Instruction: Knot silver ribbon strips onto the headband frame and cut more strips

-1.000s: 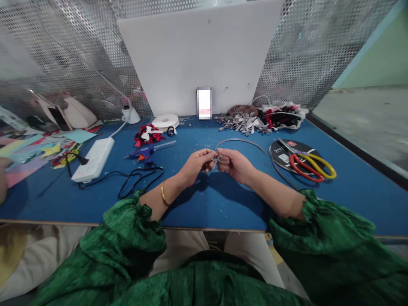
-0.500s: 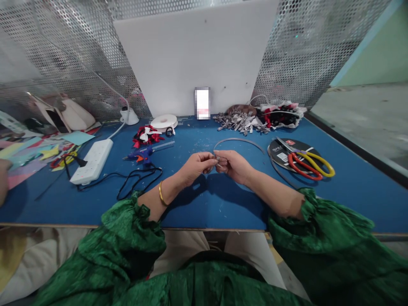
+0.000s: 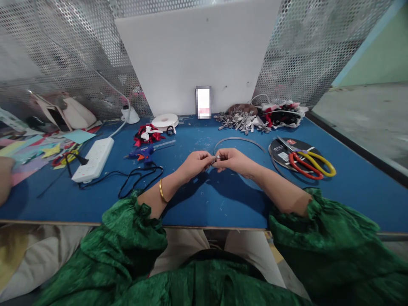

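Observation:
My left hand (image 3: 197, 165) and my right hand (image 3: 232, 161) meet fingertip to fingertip above the middle of the blue table. Both are closed in a pinch on the end of a narrow grey ribbon (image 3: 239, 138). The bit between the fingertips is small and mostly covered by them. From my hands the ribbon arcs up and to the right, toward a black ribbon spool (image 3: 280, 154) lying flat. Scissors (image 3: 310, 163) with red and yellow handles rest on that spool, their blades pointing away from me.
A blue glue gun (image 3: 145, 154) and its black cord lie left of my hands, near a white power strip (image 3: 95, 159). Behind are a white ribbon spool (image 3: 165, 120), red and black bows (image 3: 148, 135), and grey bows (image 3: 242, 120). Another person's hand (image 3: 4, 178) shows far left.
My right hand's fingers have shifted slightly and turned at the ribbon end, and the fingertips are closer together. The view has moved a little; the table things stay put.

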The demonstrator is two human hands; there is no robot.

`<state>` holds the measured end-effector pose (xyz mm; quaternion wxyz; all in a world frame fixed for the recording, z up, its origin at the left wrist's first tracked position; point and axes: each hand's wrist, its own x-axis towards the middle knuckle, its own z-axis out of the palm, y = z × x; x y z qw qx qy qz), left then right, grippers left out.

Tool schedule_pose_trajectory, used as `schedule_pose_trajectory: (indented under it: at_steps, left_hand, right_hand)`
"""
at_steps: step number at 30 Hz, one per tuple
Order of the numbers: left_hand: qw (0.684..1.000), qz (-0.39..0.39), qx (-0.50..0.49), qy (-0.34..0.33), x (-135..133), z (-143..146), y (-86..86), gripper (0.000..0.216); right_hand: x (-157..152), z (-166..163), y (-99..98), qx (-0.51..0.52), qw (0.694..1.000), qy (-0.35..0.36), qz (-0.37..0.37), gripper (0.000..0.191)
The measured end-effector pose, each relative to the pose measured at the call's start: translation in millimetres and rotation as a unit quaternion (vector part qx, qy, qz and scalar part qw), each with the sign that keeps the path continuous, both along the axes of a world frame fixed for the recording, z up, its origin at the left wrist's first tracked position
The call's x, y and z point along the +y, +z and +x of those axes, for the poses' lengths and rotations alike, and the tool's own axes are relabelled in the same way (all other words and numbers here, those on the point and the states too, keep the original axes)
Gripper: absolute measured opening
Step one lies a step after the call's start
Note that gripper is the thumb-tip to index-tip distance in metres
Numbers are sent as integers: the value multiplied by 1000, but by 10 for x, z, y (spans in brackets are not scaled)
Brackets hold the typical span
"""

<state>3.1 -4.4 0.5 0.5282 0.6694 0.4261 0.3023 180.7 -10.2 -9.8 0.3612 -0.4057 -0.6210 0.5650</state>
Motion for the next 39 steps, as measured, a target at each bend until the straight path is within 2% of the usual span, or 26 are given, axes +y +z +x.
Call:
schedule_pose_trajectory:
  at_steps: [4,6,13,23,26,30,34,39]
  left_hand:
    - [999,-46,8,-25,13,-35,53,13]
    - [998,-56,21,-37,24,-54,63,16]
    - [998,23,47,-23,44,-53,-39,16]
    - [999,0,-34,17,3,31,-99,16]
    - [1000,2,-26,17,-10,42,-99,20]
    - [999,10,-40,18,-12,63,-114,25]
    - [996,-28,-80,26,-20,84,-125,38]
    - [987,-99,-123,14,-58,75,-89,44]
  right_hand:
    - [5,30,24,-15,1000,5,-6,22]
    - [4,39,34,-15,1000,12,-7,21]
    - [25,35,-8,0,999,31,9,19]
    - [28,24,-11,-44,995,-1,88,17]
    - [8,18,-13,-149,972,-27,180,17]
    - [-54,-23,11,-276,912,-60,297,17]
    - [-103,-63,25,-305,894,-85,317,16]
    - [-117,-71,19,-315,883,-112,331,17]
